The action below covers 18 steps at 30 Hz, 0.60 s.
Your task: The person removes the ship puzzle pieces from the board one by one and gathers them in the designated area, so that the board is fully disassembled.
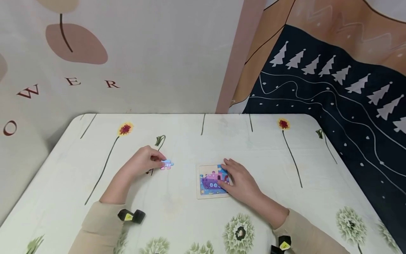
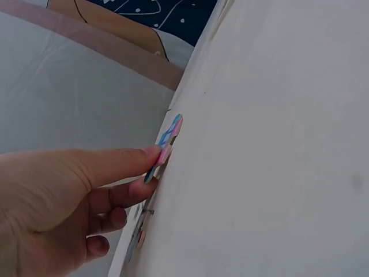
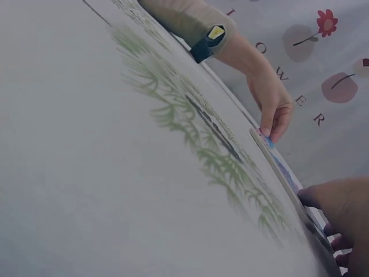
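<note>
Here, the puzzle piece runs nine-to-three lengthwise, knob toward three. It's three o'clock from the pinching left hand.

From where I'm standing, the left hand has a pinch going: thumb over index fingertip, other fingers curled below those. Right hand is palm-down, right thumb spread away from its fingers, forearm angling back behind them.
</note>
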Available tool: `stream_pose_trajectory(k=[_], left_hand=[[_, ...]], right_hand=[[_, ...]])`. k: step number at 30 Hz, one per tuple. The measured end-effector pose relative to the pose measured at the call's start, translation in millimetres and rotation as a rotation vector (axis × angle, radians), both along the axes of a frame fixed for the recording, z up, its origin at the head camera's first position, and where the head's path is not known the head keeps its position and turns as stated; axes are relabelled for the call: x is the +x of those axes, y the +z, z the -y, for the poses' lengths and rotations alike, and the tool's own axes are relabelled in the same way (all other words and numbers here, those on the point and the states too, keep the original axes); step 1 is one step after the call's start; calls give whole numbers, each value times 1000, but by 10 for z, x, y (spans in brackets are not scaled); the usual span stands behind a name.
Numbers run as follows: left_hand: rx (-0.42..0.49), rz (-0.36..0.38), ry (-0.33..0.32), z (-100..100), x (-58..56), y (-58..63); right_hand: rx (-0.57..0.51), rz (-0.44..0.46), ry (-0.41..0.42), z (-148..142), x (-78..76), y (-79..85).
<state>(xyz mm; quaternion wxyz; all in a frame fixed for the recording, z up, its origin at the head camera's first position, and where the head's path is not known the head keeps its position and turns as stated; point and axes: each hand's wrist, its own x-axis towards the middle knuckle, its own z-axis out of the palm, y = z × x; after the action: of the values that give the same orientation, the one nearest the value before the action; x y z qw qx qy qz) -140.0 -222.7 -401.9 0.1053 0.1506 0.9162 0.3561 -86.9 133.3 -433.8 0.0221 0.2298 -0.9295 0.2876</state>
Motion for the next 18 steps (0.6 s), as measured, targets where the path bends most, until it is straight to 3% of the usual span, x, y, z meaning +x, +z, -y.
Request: stream_pose_trajectory(k=[8,18], left_hand=[[-75,-107,-23,-12,3,-26],[-23,-45,-10,-13,13,-20]], right_hand=[[4,28,15,-14,-6,17],[-17,103,39,-103,37,40]])
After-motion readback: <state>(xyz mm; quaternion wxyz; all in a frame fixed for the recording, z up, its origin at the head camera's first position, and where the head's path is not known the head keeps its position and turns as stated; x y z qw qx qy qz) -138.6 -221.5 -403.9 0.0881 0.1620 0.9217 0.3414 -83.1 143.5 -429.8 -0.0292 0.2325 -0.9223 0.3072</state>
